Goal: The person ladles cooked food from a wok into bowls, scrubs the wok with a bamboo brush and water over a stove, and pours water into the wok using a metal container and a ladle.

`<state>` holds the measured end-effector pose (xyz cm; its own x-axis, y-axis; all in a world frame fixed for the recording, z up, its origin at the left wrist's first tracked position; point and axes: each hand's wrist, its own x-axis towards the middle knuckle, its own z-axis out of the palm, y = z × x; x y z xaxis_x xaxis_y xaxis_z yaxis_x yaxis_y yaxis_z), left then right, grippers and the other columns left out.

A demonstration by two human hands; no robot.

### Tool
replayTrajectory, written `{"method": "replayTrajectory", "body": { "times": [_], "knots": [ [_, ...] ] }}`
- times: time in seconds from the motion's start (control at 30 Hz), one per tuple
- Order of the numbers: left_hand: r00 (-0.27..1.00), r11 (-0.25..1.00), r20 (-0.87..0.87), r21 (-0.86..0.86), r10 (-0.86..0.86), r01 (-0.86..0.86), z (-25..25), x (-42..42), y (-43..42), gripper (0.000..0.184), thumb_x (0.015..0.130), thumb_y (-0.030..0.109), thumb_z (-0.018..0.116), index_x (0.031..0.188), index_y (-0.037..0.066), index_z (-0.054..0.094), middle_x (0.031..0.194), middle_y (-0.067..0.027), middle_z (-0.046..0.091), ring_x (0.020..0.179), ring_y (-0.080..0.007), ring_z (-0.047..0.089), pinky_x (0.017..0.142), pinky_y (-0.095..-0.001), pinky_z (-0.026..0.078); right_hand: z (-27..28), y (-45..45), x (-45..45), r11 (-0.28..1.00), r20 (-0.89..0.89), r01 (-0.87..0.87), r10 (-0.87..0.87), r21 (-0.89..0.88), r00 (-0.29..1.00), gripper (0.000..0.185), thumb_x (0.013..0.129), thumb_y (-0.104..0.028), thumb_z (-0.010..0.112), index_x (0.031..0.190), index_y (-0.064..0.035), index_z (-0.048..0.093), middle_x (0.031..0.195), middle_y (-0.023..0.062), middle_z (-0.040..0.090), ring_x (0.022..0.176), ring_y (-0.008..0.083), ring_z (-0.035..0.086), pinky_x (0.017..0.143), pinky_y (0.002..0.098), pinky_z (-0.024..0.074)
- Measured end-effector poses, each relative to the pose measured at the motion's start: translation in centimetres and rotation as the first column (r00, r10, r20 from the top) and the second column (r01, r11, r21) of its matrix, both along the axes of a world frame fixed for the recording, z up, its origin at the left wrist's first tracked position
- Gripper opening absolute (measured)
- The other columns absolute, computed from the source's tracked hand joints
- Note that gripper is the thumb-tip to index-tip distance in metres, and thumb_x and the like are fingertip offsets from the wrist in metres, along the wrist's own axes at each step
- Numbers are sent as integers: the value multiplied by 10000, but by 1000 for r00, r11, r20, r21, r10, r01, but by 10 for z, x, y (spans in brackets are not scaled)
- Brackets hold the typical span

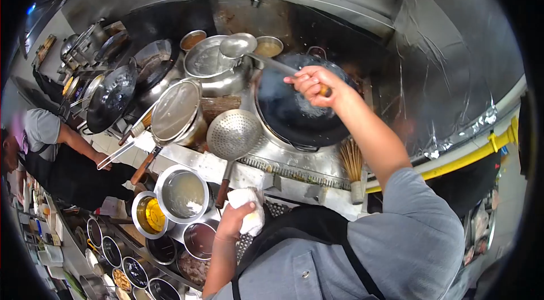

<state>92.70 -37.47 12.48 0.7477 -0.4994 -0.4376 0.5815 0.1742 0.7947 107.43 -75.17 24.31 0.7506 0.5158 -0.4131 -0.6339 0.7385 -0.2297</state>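
Observation:
My right hand (pixel 314 85) is closed round the wooden-ended handle of a ladle (pixel 238 45), over the dark steaming wok (pixel 300 107). The ladle's bowl hangs above a metal pot of liquid (pixel 211 57) to the left of the wok. Low in the middle, my left hand (pixel 237 219) grips a folded white cloth (pixel 248 209). Just above the cloth, a perforated skimmer (pixel 233 134) lies with its handle pointing down toward me. A pot of cloudy liquid (pixel 182 193) stands to the left of the cloth.
A bamboo brush (pixel 352 170) stands at the wok's lower right. A round strainer (pixel 176 110) and spare woks (pixel 113 98) sit on the left. Beside them is a co-worker in a dark apron (pixel 68 172). Ingredient containers (pixel 135 271) line the lower left. A yellow pipe (pixel 453 164) runs along the right.

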Motion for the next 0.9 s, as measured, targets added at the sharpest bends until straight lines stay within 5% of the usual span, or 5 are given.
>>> {"method": "replayTrajectory", "body": {
  "times": [0.4, 0.6, 0.63, 0.8, 0.9],
  "knots": [
    [991, 993, -64, 1, -116, 117, 4, -13, -56, 401, 821, 185, 641, 1176, 18, 555, 934, -60, 629, 775, -167, 610, 672, -295, 498, -43, -62, -156, 869, -148, 10, -96, -494, 984, 99, 861, -96, 541, 841, 0, 536, 544, -35, 409, 386, 40, 390, 317, 177, 293],
    [988, 976, -114, -207, -100, 75, 0, -11, -37, 573, 757, 232, 715, 1239, 8, 501, 975, -100, 632, 823, -190, 621, 680, -301, 520, -63, -34, -165, -424, 164, 291, 311, -858, 936, 182, 740, -87, 572, 856, 53, 579, 783, 240, 619, 688, 353, 625, 627, 410, 488],
    [993, 979, -86, -197, -77, 59, -10, -10, -31, 574, 740, 201, 705, 1238, 2, 500, 992, -113, 635, 839, -200, 624, 701, -308, 521, -32, -18, -153, -450, 107, 226, 274, -864, 956, 259, 727, -85, 549, 953, 35, 591, 863, 280, 608, 885, 428, 584, 796, 423, 462],
    [991, 872, -119, -489, -68, 1, 1, 9, -15, 603, 691, 201, 652, 1231, -5, 482, 1133, -231, 591, 1007, -340, 608, 882, -419, 483, -24, 13, -19, -77, 278, 301, 220, -951, 935, 95, 789, -94, 577, 822, -9, 550, 523, 43, 488, 353, 153, 468, 306, 307, 375],
    [949, 727, -281, -681, -145, -90, -1, 18, 10, 646, 691, 221, 638, 1271, 21, 437, 1168, -294, 550, 1035, -406, 587, 885, -480, 480, -51, 45, 89, -221, 291, 381, 350, -898, 890, 142, 764, -119, 599, 765, 20, 574, 522, 117, 555, 388, 229, 555, 366, 372, 431]
  ]
}}
